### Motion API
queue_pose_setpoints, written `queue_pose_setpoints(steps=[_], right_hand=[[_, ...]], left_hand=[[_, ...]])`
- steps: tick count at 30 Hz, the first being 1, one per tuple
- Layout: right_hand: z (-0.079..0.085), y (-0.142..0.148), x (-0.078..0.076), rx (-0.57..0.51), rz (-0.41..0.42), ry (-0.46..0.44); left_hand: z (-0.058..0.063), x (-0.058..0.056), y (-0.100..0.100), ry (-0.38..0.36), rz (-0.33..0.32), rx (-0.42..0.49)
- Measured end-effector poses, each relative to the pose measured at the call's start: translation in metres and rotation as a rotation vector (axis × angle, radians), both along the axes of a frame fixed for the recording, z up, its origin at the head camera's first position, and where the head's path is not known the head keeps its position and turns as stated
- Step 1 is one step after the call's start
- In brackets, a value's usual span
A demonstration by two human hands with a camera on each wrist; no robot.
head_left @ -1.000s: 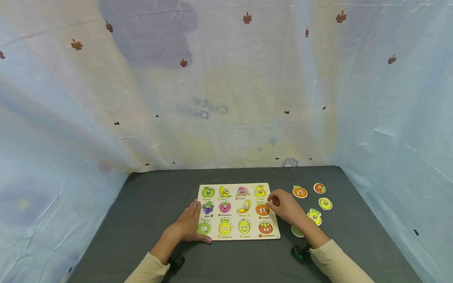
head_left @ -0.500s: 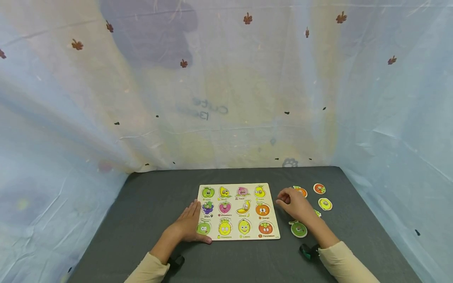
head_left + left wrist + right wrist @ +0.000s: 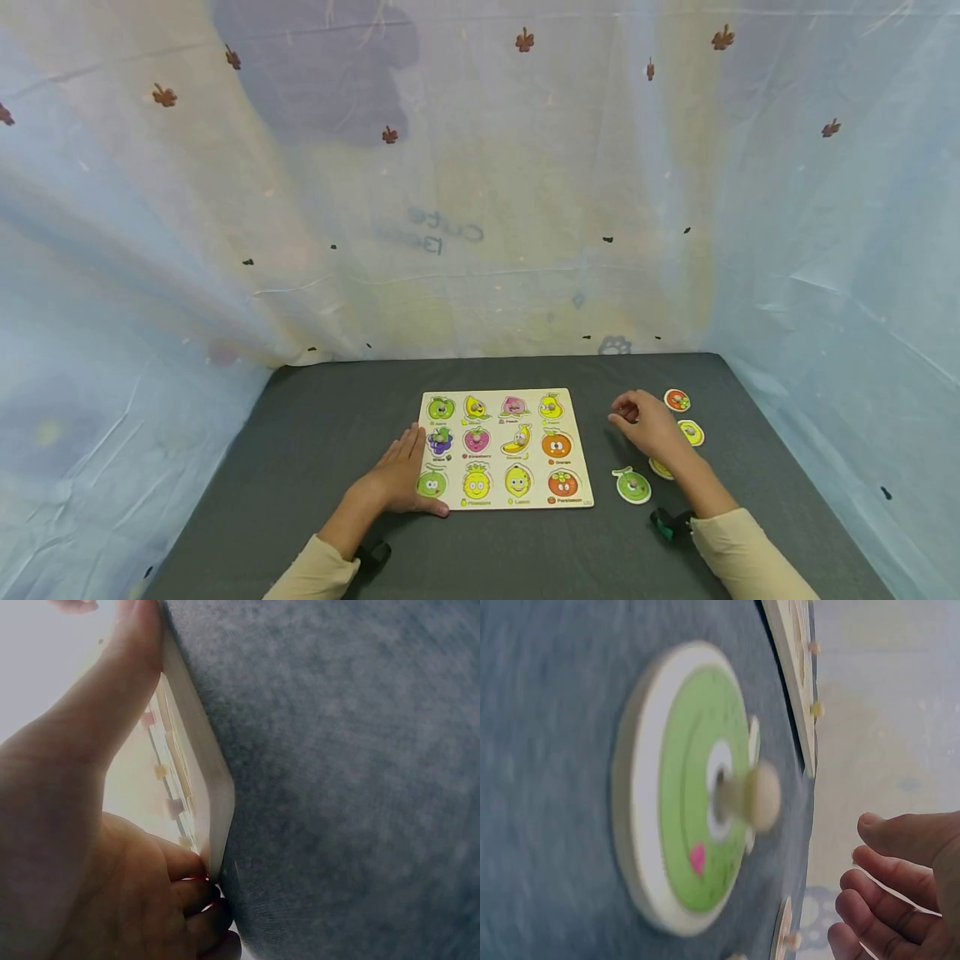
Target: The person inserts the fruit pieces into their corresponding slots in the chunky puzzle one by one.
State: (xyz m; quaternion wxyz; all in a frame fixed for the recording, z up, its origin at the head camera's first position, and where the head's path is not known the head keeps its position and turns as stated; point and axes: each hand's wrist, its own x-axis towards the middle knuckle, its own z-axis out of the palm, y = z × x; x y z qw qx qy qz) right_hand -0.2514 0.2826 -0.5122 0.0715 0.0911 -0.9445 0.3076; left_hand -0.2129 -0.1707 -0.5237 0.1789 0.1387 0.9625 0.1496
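Note:
The pale wooden fruit puzzle board (image 3: 497,455) lies flat on the dark table. My left hand (image 3: 401,471) rests against its left edge and near corner, thumb along the front side; the left wrist view shows the fingers at the board's rim (image 3: 214,795). To the right of the board, my right hand (image 3: 651,427) hovers over the loose pieces. In the right wrist view its fingers (image 3: 889,896) are loosely bent, holding nothing. A green melon piece (image 3: 686,772) with a knob lies below it. The hand hides the orange piece in the head view.
A red piece (image 3: 677,400), a yellow piece (image 3: 692,432) and a partly covered yellow pineapple piece (image 3: 661,471) lie beside my right hand and forearm. The melon piece (image 3: 632,485) sits nearer me. Pale patterned curtains (image 3: 480,308) enclose the table's back and sides.
My right hand has moved right, from the orange picture on the board to above the loose orange piece, uncovering the melon piece. My left hand has stayed put.

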Motion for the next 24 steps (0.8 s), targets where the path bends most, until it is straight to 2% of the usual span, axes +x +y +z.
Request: queue_pose_setpoints(steps=[12, 18, 24], right_hand=[[-0.005, 0.027, -0.011, 0.002, -0.039, -0.007], [-0.010, 0.038, -0.015, 0.015, -0.045, -0.041], [-0.013, 0.044, -0.018, 0.018, -0.041, -0.035]], left_hand=[[0.000, -0.001, 0.000, 0.000, -0.001, -0.005], [0.001, 0.001, 0.000, 0.003, -0.001, 0.002], [0.000, 0.001, 0.000, 0.002, -0.001, 0.010]])
